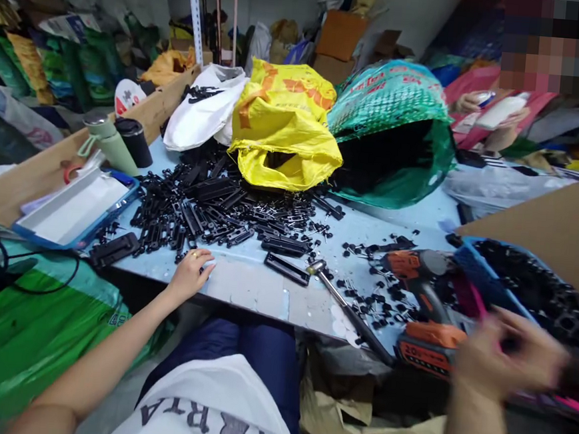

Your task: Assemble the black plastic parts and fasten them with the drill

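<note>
My left hand (192, 275) is at the table's front edge, its fingers curled together. A dark bit shows by the fingertips, too small to name. Just beyond it spreads a heap of black plastic parts (189, 216). My right hand (514, 355) is smeared by motion beside a blue basket (495, 273) full of small black pieces; what it holds, if anything, cannot be made out. An orange and black cordless drill (428, 295) lies left of that hand. Left of the drill is a hammer (345, 305) with a dark grip. One black rectangular part (287, 269) lies near the hammer's head.
A yellow sack (289, 123), an open green sack (396, 138) and a white bag (205, 113) stand at the back. Small black-headed pieces (377, 304) lie around the drill. At left are a blue tray (77, 210) and a green bottle (109, 143). Another person's hands (508, 117) hold a white bottle.
</note>
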A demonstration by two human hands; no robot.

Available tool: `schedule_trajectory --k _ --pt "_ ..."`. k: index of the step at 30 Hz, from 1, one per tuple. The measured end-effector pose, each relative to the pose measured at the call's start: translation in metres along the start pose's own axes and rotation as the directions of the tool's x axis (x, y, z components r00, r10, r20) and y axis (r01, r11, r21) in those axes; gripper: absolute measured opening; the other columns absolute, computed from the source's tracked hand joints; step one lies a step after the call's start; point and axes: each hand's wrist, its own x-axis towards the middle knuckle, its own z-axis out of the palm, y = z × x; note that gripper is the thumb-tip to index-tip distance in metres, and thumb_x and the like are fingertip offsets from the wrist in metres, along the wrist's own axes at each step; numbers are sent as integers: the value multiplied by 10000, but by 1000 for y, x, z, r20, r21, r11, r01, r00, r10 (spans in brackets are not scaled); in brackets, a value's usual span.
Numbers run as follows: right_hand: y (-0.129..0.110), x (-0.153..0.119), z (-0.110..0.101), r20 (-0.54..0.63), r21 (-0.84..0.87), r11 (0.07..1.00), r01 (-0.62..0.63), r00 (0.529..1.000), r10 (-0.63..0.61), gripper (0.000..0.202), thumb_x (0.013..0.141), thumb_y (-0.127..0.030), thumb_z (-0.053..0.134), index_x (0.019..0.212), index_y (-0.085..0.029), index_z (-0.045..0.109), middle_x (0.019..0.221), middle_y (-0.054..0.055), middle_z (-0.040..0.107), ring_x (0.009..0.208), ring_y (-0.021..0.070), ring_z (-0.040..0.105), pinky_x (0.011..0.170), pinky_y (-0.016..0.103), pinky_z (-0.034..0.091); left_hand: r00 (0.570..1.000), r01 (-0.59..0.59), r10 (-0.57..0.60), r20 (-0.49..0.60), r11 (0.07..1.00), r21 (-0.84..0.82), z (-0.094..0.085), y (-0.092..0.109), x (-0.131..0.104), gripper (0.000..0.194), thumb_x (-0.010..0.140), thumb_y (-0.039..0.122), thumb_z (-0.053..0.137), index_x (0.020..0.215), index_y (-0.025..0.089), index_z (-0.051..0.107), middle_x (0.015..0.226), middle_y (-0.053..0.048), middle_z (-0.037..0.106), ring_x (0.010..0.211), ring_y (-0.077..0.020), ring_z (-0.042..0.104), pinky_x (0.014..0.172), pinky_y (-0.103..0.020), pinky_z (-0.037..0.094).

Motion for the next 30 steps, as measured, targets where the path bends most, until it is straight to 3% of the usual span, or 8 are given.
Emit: schedule_trajectory --k 2,4,6,9,14,21,25,30 --pt "-53 -20 39 313 202 963 179 920 -237 268 865 -320 498 1042 -185 648 901 110 660 822 236 600 757 383 445 1000 -14 14 11 1000 4 3 6 -1 223 883 301 468 957 167 630 998 -95 622 982 -220 562 895 -399 473" --pt "-99 -42 77 624 365 908 206 670 -403 314 892 -379 458 1074 -183 623 937 93 662 858 220 602 764 350 471 1000 -16 16 10 1000 23 3 11 -4 219 884 296 471 965 167 628 1006 -96 621 991 -224 556 901 -401 468" --pt "-131 -64 110 758 381 891 248 468 -455 397 884 -442 462 1151 -177 588 1022 103 648 942 242 581 804 366 469 1000 7 -7 -5 998 55 0 11 -10 213 880 289 479 970 164 626 1011 -99 619 996 -230 551 895 -398 470" --pt "-149 -89 146 818 374 875 307 336 -467 425 883 -463 452 1183 -192 583 1063 110 632 984 260 561 832 384 458 997 69 -67 -31 993 92 -10 1 -23 204 876 283 481 960 166 625 1004 -101 618 999 -234 546 887 -395 474" --pt "-152 -98 184 817 385 858 341 307 -488 424 897 -454 428 1197 -201 587 1004 110 625 949 251 557 805 362 462 967 249 -234 -102 953 171 -22 -22 -30 229 876 306 461 990 160 597 1014 -114 608 995 -246 541 899 -394 454" --pt "-172 -89 184 821 367 863 348 314 -476 417 883 -449 454 1177 -186 589 1046 120 621 990 265 549 832 389 446 796 603 -571 -199 720 345 -23 -37 47 289 860 298 435 1021 91 555 1018 -166 588 1012 -290 517 851 -381 428" --pt "-176 -89 163 816 421 897 134 375 -439 447 860 -491 473 1146 -173 604 1034 116 627 973 256 564 844 387 454 720 683 -670 -180 638 355 -35 -57 64 282 820 233 439 1008 68 568 1048 -199 570 1046 -310 496 823 -384 430" --pt "-186 -99 145 905 361 895 -262 330 -268 470 788 -528 549 1093 -180 631 983 86 648 866 233 595 792 379 464 683 718 -716 -143 623 312 -40 -89 89 341 838 291 452 1027 36 578 1090 -220 563 1080 -311 475 862 -389 410"
